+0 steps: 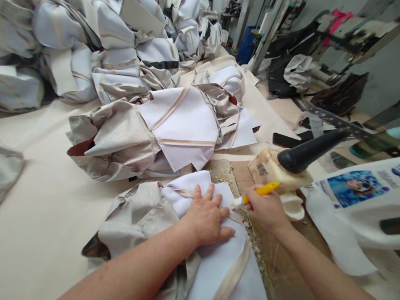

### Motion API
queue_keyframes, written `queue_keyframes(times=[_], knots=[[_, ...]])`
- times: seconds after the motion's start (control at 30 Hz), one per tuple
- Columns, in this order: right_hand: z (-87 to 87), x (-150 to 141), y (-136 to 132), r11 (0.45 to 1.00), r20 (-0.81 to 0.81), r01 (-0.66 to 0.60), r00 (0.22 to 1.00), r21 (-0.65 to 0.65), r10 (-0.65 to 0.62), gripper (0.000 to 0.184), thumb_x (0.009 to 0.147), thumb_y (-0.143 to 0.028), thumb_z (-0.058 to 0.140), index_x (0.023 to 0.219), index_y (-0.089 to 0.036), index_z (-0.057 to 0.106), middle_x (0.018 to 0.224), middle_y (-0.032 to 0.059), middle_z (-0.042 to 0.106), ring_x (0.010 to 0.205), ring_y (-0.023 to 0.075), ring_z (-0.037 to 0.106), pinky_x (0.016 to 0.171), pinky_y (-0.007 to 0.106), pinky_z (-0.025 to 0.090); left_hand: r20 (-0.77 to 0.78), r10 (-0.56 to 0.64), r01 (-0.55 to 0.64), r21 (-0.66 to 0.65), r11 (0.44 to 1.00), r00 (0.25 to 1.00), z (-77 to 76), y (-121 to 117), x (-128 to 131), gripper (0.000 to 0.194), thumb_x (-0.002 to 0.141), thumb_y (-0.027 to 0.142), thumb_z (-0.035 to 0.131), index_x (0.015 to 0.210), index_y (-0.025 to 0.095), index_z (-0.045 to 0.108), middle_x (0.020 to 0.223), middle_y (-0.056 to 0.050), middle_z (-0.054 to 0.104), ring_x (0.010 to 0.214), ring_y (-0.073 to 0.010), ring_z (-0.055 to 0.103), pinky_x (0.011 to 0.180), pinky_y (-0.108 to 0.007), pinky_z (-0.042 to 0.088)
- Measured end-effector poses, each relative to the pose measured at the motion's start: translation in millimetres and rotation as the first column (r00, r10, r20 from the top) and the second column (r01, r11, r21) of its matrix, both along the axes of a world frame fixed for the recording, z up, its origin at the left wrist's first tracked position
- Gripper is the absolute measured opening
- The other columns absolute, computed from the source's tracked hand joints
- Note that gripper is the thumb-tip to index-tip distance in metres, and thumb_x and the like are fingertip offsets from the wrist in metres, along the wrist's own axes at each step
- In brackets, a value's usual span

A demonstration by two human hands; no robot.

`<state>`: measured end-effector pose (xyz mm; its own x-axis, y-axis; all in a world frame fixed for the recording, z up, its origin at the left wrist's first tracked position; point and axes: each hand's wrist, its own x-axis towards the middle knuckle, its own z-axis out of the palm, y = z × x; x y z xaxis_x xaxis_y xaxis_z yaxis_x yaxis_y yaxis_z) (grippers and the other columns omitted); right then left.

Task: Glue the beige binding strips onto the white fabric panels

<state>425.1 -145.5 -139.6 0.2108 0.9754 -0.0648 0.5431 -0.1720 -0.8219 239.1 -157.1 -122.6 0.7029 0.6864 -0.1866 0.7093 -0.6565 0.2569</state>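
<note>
Two bare hands are shown over a white panel (247, 289), which is laid at the front of a pale table (44, 169), its right edge along a glue-crusted board (269, 277). The left hand (208, 216) is pressed flat on the panel, fingers spread, with nothing grasped. By the right hand (264, 208), a yellow brush (267, 188) is gripped, its pale tip held at the panel's right edge; whether the two touch cannot be told. A beige tape (231, 276) is run across the panel, and crumpled grey cloth (141, 219) is bunched at its left. Just behind, a similar white and grey piece (191, 126) is laid. Farther back, at left, many more are piled in a heap (101, 29). Beyond the right hand, a yellowish block (263, 167) is seen under a black handle (308, 152), with a white jug (351, 219) at right.
</note>
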Motion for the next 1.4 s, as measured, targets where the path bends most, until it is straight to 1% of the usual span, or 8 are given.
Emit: queue_keyframes(times=[0.17, 0.37, 0.57, 0.77, 0.83, 1.07, 1.3, 1.4], knots=[[-3.5, -19.6, 35.0, 0.998, -0.065, 0.05, 0.997, 0.023, -0.049, 0.025, 0.079, -0.036, 0.046, 0.06, -0.021, 0.052, 0.051, -0.0004, 0.058, 0.052, 0.0152, 0.058, 0.057, 0.026, 0.045, 0.015, -0.004, 0.004, 0.008, 1.0, 1.0, -0.6, 0.4, -0.3, 0.054, 0.08, 0.065, 0.039, 0.115, 0.029, 0.058, 0.127, -0.009, 0.047, 0.131, -0.0403, 0.02, 0.097, -0.07, 0.01], [3.7, -10.2, 8.5, 0.996, -0.009, 0.068, 0.998, -0.058, -0.068, 0.027, 0.075, -0.031, 0.049, 0.049, -0.022, 0.047, 0.038, -0.0024, 0.049, 0.04, 0.0143, 0.051, 0.048, 0.026, 0.04, 0.049, -0.005, 0.005, 0.0, 1.0, 0.999, -1.5, 0.2, -2.0, 0.053, 0.079, 0.065, 0.041, 0.111, 0.027, 0.06, 0.125, -0.011, 0.049, 0.131, -0.04, 0.02, 0.098, -0.069, 0.011], [1.7, -14.8, 14.7, 0.999, -0.044, 0.047, 0.998, -0.016, -0.048, 0.026, 0.079, -0.037, 0.047, 0.059, -0.02, 0.052, 0.051, -0.0009, 0.058, 0.053, 0.0145, 0.056, 0.058, 0.026, 0.043, 0.049, 0.001, -0.002, 0.021, 1.0, 0.999, -1.8, -0.8, -1.5, 0.051, 0.08, 0.064, 0.041, 0.111, 0.028, 0.06, 0.122, -0.011, 0.05, 0.13, -0.0396, 0.023, 0.097, -0.069, 0.011], [3.8, 5.1, -43.3, 0.981, 0.02, 0.067, 0.998, -0.184, -0.064, 0.029, 0.077, -0.033, 0.048, 0.05, -0.021, 0.046, 0.04, -0.0036, 0.049, 0.041, 0.0129, 0.048, 0.048, 0.025, 0.038, 0.048, 0.001, -0.002, 0.007, 1.0, 0.999, -3.6, -0.5, -2.4, 0.052, 0.079, 0.064, 0.042, 0.113, 0.028, 0.059, 0.126, -0.01, 0.048, 0.131, -0.0398, 0.02, 0.098, -0.069, 0.01], [6.7, 8.0, -47.7, 0.976, 0.004, 0.074, 0.997, -0.204, -0.075, 0.028, 0.076, -0.033, 0.049, 0.05, -0.021, 0.045, 0.039, -0.004, 0.047, 0.04, 0.0131, 0.048, 0.046, 0.025, 0.037, 0.046, -0.001, 0.0, 0.008, 1.0, 0.999, -3.9, -0.3, -2.2, 0.052, 0.079, 0.064, 0.042, 0.114, 0.029, 0.059, 0.127, -0.01, 0.047, 0.131, -0.0399, 0.02, 0.098, -0.069, 0.01], [-3.7, -10.3, -4.7, 0.994, -0.126, 0.107, 0.986, -0.034, -0.111, 0.024, 0.079, -0.034, 0.048, 0.058, -0.022, 0.05, 0.05, -0.0018, 0.055, 0.052, 0.015, 0.056, 0.057, 0.026, 0.044, 0.013, -0.006, 0.006, 0.006, 1.0, 1.0, -0.2, 0.2, -0.4, 0.051, 0.08, 0.063, 0.04, 0.114, 0.029, 0.058, 0.128, -0.01, 0.046, 0.131, -0.0396, 0.018, 0.098, -0.069, 0.01], [7.4, 9.7, -56.0, 0.993, -0.029, 0.08, 0.996, -0.086, -0.083, 0.027, 0.079, -0.035, 0.05, 0.055, -0.022, 0.047, 0.047, -0.0036, 0.049, 0.047, 0.0137, 0.049, 0.051, 0.026, 0.038, 0.011, -0.004, 0.004, 0.003, 1.0, 1.0, -1.3, -0.3, 0.2, 0.053, 0.079, 0.064, 0.042, 0.116, 0.03, 0.057, 0.131, -0.01, 0.044, 0.132, -0.0396, 0.016, 0.098, -0.069, 0.008], [11.1, 12.0, -59.1, 0.998, -0.037, -0.056, 0.998, -0.034, 0.055, 0.027, 0.081, -0.037, 0.047, 0.059, -0.021, 0.05, 0.054, -0.0027, 0.051, 0.055, 0.0143, 0.05, 0.056, 0.026, 0.039, 0.015, -0.004, 0.004, 0.004, 1.0, 1.0, -1.2, -0.3, 0.2, 0.052, 0.08, 0.063, 0.041, 0.117, 0.03, 0.057, 0.131, -0.01, 0.044, 0.132, -0.0399, 0.017, 0.098, -0.069, 0.009]])
